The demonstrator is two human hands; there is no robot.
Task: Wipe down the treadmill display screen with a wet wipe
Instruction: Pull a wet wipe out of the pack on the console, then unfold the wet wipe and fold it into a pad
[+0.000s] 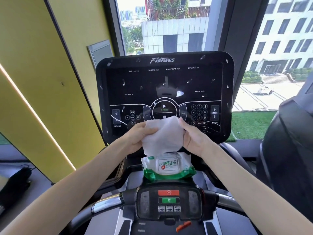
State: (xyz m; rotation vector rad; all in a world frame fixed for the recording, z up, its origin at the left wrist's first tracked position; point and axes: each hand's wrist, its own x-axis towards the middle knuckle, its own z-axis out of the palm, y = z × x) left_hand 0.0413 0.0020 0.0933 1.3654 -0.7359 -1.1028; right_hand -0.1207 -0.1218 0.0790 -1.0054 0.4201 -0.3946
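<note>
Closest to the camera sat the handlebar control pad (169, 203), at six o'clock in the view, with its red stop button (168, 192) uppermost and an orange safety clip (183, 225) just below it; two bare forearms ran up past it, one on either side. Far out at nine o'clock stood a yellow wall (50, 65); nearer the middle, the left hand (135, 135) gripped the wet wipe (163, 134) at its nine o'clock edge, fingers curled round the cloth; the wipe hung spread between both hands, partly unfolded, its lower hem just above the green-and-white wipes pack (167, 167) at its six o'clock; whether hem and pack touched could not be told. At the wipe's three o'clock edge the right hand (193, 139) pinched the sheet, fingers bent round it; neither hand held anything else. The treadmill display screen (152, 82) rose at twelve o'clock, directly behind the wipe, whose top overlapped the START ring in the view; it did not look pressed to the glass; the dark panel carried white flecks and smears across its face. Further right, at three o'clock, a window (279, 48) showed buildings.

The wipe looked light, limp and damp; it would likely cling to itself and crumple rather than keep a shape; folding it into a pad and pressing it under flat fingers seemed a better hold than a corner pinch; the screen appeared smooth and rigid, so a moderate, even pressure would probably do.
</note>
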